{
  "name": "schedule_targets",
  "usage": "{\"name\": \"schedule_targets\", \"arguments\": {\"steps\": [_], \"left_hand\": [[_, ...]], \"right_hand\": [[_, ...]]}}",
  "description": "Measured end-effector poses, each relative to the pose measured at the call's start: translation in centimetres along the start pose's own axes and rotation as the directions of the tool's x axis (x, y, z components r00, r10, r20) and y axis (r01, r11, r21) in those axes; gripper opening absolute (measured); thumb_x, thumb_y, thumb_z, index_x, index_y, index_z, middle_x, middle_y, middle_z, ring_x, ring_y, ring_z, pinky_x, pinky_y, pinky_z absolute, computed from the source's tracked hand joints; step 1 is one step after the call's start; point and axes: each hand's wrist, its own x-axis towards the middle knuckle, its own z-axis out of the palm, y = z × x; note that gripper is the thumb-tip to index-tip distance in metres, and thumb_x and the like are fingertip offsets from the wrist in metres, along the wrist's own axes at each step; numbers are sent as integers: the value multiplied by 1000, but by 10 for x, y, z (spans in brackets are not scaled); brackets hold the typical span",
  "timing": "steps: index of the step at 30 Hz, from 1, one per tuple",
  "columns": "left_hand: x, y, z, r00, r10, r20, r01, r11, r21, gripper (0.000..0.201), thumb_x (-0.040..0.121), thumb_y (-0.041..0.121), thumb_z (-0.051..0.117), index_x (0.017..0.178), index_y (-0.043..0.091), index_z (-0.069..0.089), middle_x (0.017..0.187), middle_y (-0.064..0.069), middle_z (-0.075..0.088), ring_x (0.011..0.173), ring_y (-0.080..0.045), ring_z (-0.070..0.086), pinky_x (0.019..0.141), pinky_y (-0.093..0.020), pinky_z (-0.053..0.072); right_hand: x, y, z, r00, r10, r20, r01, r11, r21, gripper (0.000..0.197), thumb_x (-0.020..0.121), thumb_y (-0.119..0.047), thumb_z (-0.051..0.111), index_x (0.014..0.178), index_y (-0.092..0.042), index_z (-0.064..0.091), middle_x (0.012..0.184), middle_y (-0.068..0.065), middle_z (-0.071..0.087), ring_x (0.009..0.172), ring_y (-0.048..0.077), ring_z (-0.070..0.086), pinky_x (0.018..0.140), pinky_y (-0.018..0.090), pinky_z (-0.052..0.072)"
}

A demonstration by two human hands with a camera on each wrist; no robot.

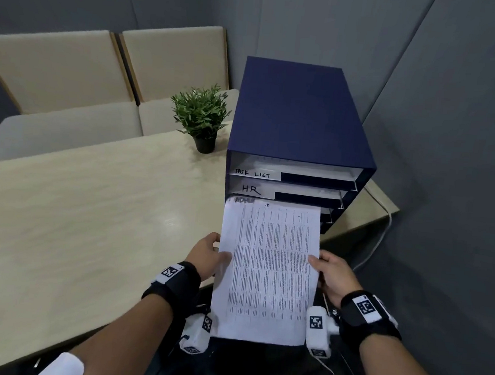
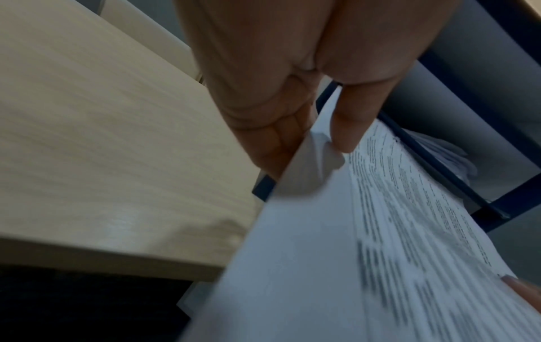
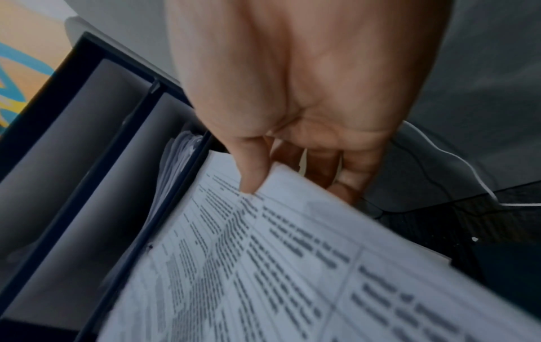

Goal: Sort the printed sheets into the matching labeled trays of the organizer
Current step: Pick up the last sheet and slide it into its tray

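A printed sheet (image 1: 267,271) with a dense table of text is held flat in front of the dark blue organizer (image 1: 299,114). My left hand (image 1: 209,257) pinches its left edge, thumb on top. My right hand (image 1: 333,272) pinches its right edge the same way. The sheet's far end lies at the third tray, whose label it partly hides. Above it are trays labeled TASK LIST (image 1: 253,173) and HR (image 1: 251,190). In the left wrist view the sheet (image 2: 336,254) sits between thumb and fingers; in the right wrist view the sheet (image 3: 292,266) lies under the thumb.
The organizer stands at the right end of a light wooden table (image 1: 76,203), next to a small potted plant (image 1: 201,118). Beige padded seats (image 1: 72,70) line the far side. Grey walls close in at the right, with a white cable (image 1: 385,224) hanging off the table edge.
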Motion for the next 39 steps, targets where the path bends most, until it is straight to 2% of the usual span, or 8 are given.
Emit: {"name": "schedule_targets", "arguments": {"steps": [7,11,15,20,24,29,35,39], "left_hand": [[10,18,18,999,28,-31,-29,999,-30,22,87,0,59,103,16,57,97,-10,71,87,-29,69,83,-41,56],[14,34,24,988,52,-148,-68,992,-106,24,89,-3,52,108,11,57,89,-3,70,78,-21,68,69,-28,53],[19,47,27,973,62,-221,-94,986,-140,19,91,-3,51,101,12,54,84,-5,65,67,-15,61,52,-17,48],[25,50,28,988,16,-153,-46,980,-194,24,87,-1,56,107,11,51,103,-18,66,76,-27,64,66,-34,51],[25,51,32,996,-12,-93,-10,971,-241,30,86,-9,46,110,9,48,105,-17,64,60,-27,67,48,-28,51],[32,57,33,983,-1,-184,-44,969,-243,33,87,-10,42,115,7,45,113,-18,62,55,-23,68,49,-27,55],[32,67,31,984,-15,-177,-55,921,-385,25,91,-6,45,113,6,42,92,-16,61,50,-22,64,47,-28,52],[27,64,23,988,-27,-150,-40,903,-427,27,93,-2,49,117,8,41,80,-13,58,57,-25,59,50,-28,48]], "right_hand": [[13,-36,-4,997,-53,-48,59,990,128,16,98,-7,51,92,-11,65,94,6,70,82,19,65,71,32,51],[9,-42,-4,997,-56,57,48,990,132,12,97,-13,54,86,-13,59,93,5,67,80,18,63,66,30,49],[9,-32,-4,981,38,189,-49,997,57,17,97,-9,52,110,-12,62,106,6,70,91,20,66,74,33,55],[20,-36,4,999,-31,20,27,986,167,23,99,-1,45,116,-8,59,108,10,68,91,23,66,71,34,54],[24,-48,12,994,-71,-84,89,968,234,12,100,-8,47,100,-10,59,101,12,69,81,22,66,64,32,55],[14,-47,13,998,32,45,-38,989,145,11,100,-15,48,94,-15,57,63,2,63,41,11,51,38,19,36],[29,-55,21,999,29,-31,-23,981,191,16,102,-16,46,86,-18,48,61,3,45,33,5,34,33,16,23],[55,-67,31,993,48,-107,-18,964,267,6,101,-14,47,96,-18,48,66,4,52,35,7,43,33,16,30]]}}
